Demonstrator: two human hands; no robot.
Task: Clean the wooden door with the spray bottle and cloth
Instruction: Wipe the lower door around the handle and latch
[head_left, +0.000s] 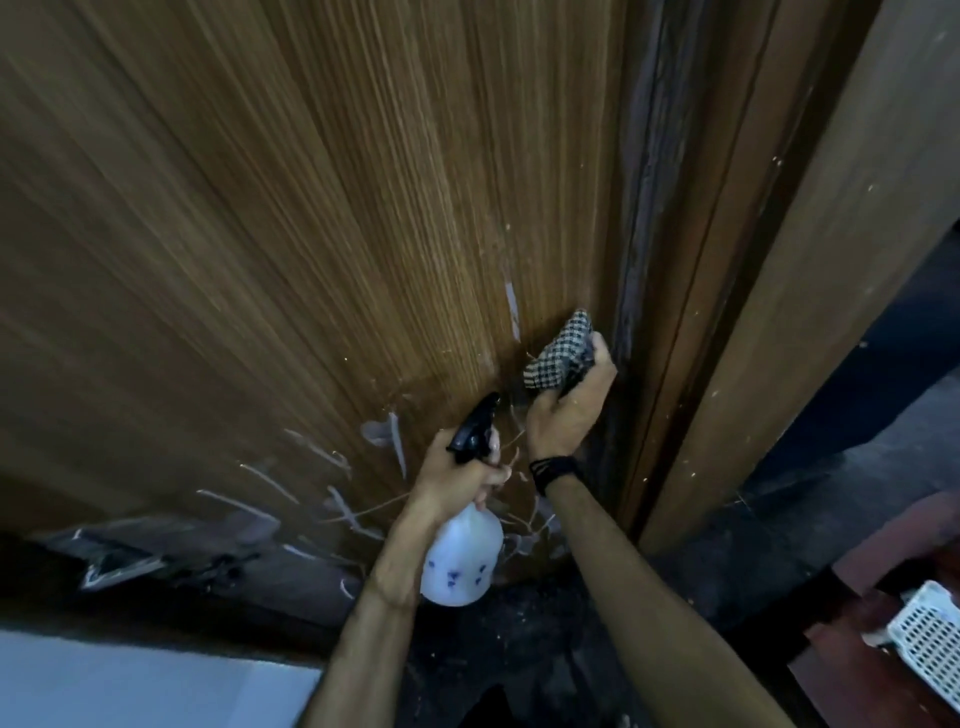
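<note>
Head | left hand (460, 475) grips spray bottle (462, 551) | right hand (569, 410) presses checked cloth (558, 358) against wooden door (311, 234)

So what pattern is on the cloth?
Black-and-white checked cloth, gripped in the right hand; head view.

dim | soft blur (worst at edges) | wide-angle bending | floor in shadow
</note>
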